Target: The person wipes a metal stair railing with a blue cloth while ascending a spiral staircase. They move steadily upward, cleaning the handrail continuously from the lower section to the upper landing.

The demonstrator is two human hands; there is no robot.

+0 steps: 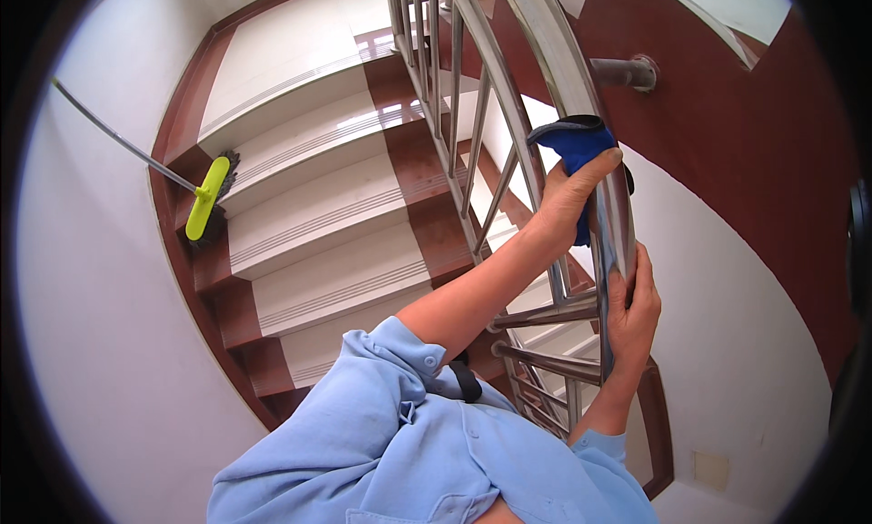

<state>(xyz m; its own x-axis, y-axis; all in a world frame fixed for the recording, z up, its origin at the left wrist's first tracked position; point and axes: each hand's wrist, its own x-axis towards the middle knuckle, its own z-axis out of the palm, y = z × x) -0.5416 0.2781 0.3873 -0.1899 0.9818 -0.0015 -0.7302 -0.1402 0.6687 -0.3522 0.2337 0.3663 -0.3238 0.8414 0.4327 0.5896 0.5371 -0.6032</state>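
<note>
A blue cloth (579,146) with a dark edge lies over the polished metal handrail (562,61) of the staircase. My left hand (575,190) presses the cloth onto the rail, its thumb on top. Lower on the same rail, my right hand (630,306) is wrapped around the metal, its fingers on the outer side and its thumb on the near side. No cloth shows under the right hand. Metal balusters (455,88) stand to the left of the rail.
Pale stair treads (320,190) with dark red ends run down at the left. A broom with a lime-green head (208,198) leans against the white wall (88,265). A pipe stub (623,73) juts from the dark red surface at upper right. More steps show below, through the railing.
</note>
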